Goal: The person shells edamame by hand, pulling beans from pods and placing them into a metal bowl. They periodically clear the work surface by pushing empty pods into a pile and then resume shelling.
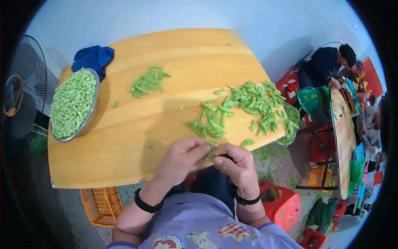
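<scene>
Close together at the table's near edge, my left hand (178, 159) and my right hand (239, 166) are both closed, fingertips pinching a green edamame pod (210, 157) between them. A small black item (225, 156) shows at my right index finger; I cannot tell what it is. Just beyond my hands spreads a heap of edamame pods (253, 99), its loose near end almost at my left fingers. A smaller pile of pods (149, 81) lies further back. On the left stands a metal bowl (96, 93) heaped with shelled green beans (72, 103).
A blue cloth (94, 60) lies behind the bowl on the wooden table (124, 162). At far left is a fan (25, 83). An orange crate (103, 203) and a red stool (282, 205) stand below. Another person (325, 66) sits at a second table (342, 145) on the right.
</scene>
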`<action>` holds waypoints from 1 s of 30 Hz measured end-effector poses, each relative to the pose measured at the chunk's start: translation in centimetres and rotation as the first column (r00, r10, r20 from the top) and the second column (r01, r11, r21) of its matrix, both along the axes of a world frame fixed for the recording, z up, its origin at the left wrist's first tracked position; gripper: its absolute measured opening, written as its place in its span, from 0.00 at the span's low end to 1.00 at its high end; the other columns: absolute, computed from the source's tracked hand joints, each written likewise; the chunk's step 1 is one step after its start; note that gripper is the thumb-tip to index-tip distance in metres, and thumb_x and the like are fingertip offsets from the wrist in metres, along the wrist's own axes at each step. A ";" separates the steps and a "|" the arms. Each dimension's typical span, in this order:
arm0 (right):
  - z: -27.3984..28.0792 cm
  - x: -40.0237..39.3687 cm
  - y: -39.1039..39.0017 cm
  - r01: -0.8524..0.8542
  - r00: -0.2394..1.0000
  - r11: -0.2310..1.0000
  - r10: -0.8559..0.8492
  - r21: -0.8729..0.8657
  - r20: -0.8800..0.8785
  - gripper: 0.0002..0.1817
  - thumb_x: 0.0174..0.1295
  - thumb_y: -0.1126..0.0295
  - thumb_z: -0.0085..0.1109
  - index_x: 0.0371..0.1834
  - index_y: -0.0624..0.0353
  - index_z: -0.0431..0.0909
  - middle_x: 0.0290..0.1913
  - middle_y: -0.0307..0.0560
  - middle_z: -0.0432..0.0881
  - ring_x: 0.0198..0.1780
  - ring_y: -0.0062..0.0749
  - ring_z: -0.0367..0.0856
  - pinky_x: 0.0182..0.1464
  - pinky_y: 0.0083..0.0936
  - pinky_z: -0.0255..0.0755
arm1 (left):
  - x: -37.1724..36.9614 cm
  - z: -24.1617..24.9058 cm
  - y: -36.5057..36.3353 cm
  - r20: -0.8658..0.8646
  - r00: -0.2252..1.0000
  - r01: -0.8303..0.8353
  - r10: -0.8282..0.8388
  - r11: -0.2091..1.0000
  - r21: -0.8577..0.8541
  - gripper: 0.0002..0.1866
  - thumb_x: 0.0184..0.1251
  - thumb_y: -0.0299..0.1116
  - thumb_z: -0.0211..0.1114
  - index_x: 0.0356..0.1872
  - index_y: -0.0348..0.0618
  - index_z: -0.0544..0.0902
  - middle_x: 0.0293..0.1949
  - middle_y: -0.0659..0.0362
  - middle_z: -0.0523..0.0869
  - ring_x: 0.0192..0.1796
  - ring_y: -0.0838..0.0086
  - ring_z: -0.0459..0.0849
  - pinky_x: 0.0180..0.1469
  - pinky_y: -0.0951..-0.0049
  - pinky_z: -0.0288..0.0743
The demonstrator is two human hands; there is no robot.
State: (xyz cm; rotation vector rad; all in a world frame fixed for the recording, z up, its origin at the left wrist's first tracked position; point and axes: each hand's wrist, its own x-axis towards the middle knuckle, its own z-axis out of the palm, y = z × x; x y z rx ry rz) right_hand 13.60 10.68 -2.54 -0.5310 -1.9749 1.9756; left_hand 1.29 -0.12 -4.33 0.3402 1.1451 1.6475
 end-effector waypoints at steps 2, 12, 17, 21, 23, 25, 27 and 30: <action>-0.3 0.0 0.1 0.016 1.000 1.000 -0.016 0.010 0.010 0.04 0.51 0.79 0.57 0.31 0.65 0.75 0.25 0.47 0.76 0.26 0.30 0.74 0.30 0.22 0.67 | 0.1 -0.2 0.2 0.012 1.000 -0.006 0.006 1.000 -0.010 0.05 0.63 0.26 0.56 0.36 0.37 0.79 0.23 0.65 0.76 0.19 0.87 0.67 0.19 0.88 0.59; -0.3 -1.8 0.9 0.306 0.949 0.754 -0.291 0.581 -0.122 0.06 0.51 0.80 0.55 0.34 0.66 0.76 0.26 0.52 0.76 0.27 0.39 0.76 0.30 0.27 0.69 | -2.5 -0.5 -0.7 -0.088 0.996 0.023 -0.029 0.998 -0.061 0.10 0.65 0.26 0.49 0.41 0.38 0.78 0.27 0.65 0.76 0.26 0.88 0.69 0.25 0.90 0.61; -1.3 -2.6 3.6 0.396 0.910 0.828 -0.411 0.398 -0.053 0.25 0.57 0.78 0.53 0.58 0.72 0.62 0.27 0.44 0.74 0.31 0.20 0.71 0.35 0.18 0.68 | -13.2 -0.3 -1.5 -0.886 0.463 -0.283 -0.026 0.943 -0.175 0.09 0.65 0.28 0.50 0.39 0.40 0.79 0.27 0.63 0.78 0.26 0.84 0.72 0.28 0.83 0.66; -1.2 -2.0 3.9 0.387 0.919 0.871 -0.391 0.303 -0.049 0.24 0.57 0.79 0.52 0.58 0.68 0.63 0.30 0.41 0.75 0.31 0.20 0.71 0.36 0.16 0.67 | -17.6 2.3 -0.7 -0.756 0.622 -0.227 -0.202 0.878 -0.421 0.08 0.62 0.27 0.53 0.36 0.37 0.79 0.28 0.62 0.79 0.24 0.82 0.74 0.27 0.84 0.65; -1.1 -1.6 3.5 0.348 0.934 0.887 -0.356 0.305 -0.030 0.24 0.56 0.79 0.53 0.58 0.67 0.65 0.30 0.41 0.75 0.31 0.20 0.71 0.36 0.16 0.68 | -17.4 3.5 -0.9 -0.594 0.758 -0.018 -0.269 0.902 -0.431 0.07 0.61 0.27 0.54 0.36 0.36 0.79 0.28 0.61 0.80 0.25 0.81 0.75 0.26 0.84 0.65; -0.9 -1.6 3.2 0.261 0.959 0.880 -0.282 0.398 -0.005 0.23 0.55 0.78 0.55 0.56 0.63 0.68 0.32 0.46 0.77 0.31 0.21 0.73 0.35 0.19 0.69 | -16.6 3.4 -0.5 -0.400 0.845 0.194 -0.355 0.901 -0.388 0.06 0.59 0.26 0.56 0.35 0.36 0.78 0.28 0.60 0.80 0.25 0.81 0.76 0.25 0.85 0.65; -0.7 -2.6 2.4 0.185 0.982 0.882 -0.185 0.433 -0.043 0.24 0.55 0.77 0.56 0.57 0.64 0.67 0.32 0.50 0.77 0.31 0.27 0.75 0.34 0.22 0.70 | -15.0 2.1 0.2 -0.437 0.842 0.198 -0.316 0.935 -0.295 0.06 0.58 0.27 0.59 0.34 0.35 0.78 0.27 0.60 0.81 0.24 0.82 0.77 0.24 0.86 0.65; -0.6 -4.4 0.5 0.057 0.998 0.838 -0.038 0.543 -0.045 0.22 0.54 0.75 0.57 0.54 0.67 0.67 0.31 0.58 0.76 0.31 0.41 0.77 0.32 0.30 0.70 | -11.6 2.6 1.2 -0.412 0.842 0.241 -0.349 0.925 -0.293 0.06 0.58 0.28 0.60 0.34 0.36 0.78 0.26 0.60 0.80 0.24 0.82 0.77 0.24 0.86 0.65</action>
